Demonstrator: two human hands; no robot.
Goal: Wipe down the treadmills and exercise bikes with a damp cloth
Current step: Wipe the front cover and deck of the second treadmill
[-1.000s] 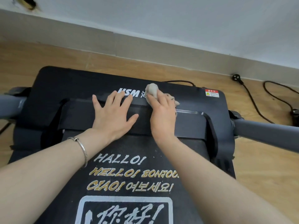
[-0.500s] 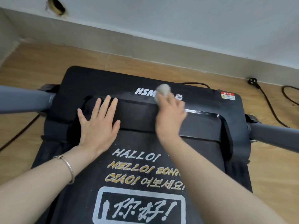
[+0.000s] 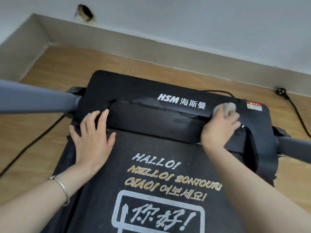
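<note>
Right hand (image 3: 218,130) — cloth (image 3: 229,106) half hidden beneath

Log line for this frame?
right hand: presses cloth on treadmill hood | left hand: flat on belt edge | hood: wet streaks

Glossy plastic treadmill (image 3: 176,91) hood (wet-streaked), rough belt (image 3: 151,152), wood-look floor (image 3: 67,64).

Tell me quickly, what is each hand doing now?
Left hand: open, flat on the treadmill.
Right hand: grips the cloth against the treadmill.
</note>
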